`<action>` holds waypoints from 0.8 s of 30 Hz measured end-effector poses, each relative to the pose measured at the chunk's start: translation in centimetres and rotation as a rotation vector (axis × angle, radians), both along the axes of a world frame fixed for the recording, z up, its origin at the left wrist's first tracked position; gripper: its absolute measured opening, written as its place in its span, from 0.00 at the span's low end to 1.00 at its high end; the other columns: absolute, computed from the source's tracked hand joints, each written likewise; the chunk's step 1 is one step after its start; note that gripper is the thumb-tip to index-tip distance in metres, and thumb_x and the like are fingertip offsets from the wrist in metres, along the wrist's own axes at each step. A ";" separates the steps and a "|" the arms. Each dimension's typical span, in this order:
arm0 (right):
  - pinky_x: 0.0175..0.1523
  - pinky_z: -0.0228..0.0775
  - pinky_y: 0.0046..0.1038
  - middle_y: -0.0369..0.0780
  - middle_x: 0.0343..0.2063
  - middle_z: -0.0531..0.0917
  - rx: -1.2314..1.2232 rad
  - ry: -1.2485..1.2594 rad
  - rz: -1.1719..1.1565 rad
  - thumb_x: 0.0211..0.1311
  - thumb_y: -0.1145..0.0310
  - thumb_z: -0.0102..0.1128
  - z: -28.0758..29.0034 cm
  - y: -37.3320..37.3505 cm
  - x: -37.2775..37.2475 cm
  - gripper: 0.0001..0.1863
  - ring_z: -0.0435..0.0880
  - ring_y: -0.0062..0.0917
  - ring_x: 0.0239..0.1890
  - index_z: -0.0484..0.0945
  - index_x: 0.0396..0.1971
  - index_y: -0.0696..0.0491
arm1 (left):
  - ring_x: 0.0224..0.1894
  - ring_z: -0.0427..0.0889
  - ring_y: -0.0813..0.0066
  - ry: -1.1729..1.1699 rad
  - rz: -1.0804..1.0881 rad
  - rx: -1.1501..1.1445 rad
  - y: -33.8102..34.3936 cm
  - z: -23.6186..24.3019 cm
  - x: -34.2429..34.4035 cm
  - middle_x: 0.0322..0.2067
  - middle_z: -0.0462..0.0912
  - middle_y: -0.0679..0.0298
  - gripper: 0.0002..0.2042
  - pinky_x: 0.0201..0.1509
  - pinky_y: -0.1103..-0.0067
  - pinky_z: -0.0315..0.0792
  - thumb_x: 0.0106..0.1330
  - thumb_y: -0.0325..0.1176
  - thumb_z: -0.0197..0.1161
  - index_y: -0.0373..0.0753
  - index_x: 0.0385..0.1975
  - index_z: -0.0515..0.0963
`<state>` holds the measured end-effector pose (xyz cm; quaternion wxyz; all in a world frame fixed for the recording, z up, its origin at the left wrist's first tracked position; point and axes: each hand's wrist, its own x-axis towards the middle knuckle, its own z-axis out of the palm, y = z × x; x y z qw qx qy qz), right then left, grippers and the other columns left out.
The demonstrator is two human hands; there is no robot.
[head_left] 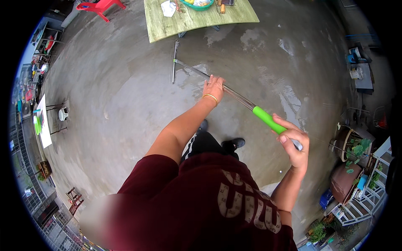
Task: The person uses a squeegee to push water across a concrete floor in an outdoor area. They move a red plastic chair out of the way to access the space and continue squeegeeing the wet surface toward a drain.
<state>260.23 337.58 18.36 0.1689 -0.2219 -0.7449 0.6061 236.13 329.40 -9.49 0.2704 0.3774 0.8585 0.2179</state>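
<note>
A floor squeegee point(240, 99) with a metal pole, a bright green grip and a thin straight blade slants across in front of me. Its blade lies on the wet concrete floor, ahead and to the left, close to the near edge of the table. My left hand point(214, 88), with a gold bangle at the wrist, is closed around the middle of the pole. Up at the green grip's end, my right hand point(295, 142) wraps the handle, thumb near its grey tip. Both arms are stretched forward.
A wood-patterned table point(167, 27) with a green basket point(199, 5) stands ahead. A red plastic chair point(101, 7) is at the far left, a white table point(44, 121) at left. Potted plants point(356, 148) and a metal ladder point(368, 201) line the right. Puddles streak the floor.
</note>
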 end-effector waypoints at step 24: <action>0.40 0.80 0.42 0.52 0.26 0.84 0.194 0.280 -0.283 0.55 0.68 0.58 5.2 -1.4 26.9 0.09 0.86 0.48 0.37 0.75 0.26 0.60 | 0.40 0.80 0.64 -0.146 -0.707 0.231 1.1 6.5 23.3 0.28 0.79 0.67 0.05 0.66 0.57 0.58 0.55 0.34 0.63 0.44 0.24 0.74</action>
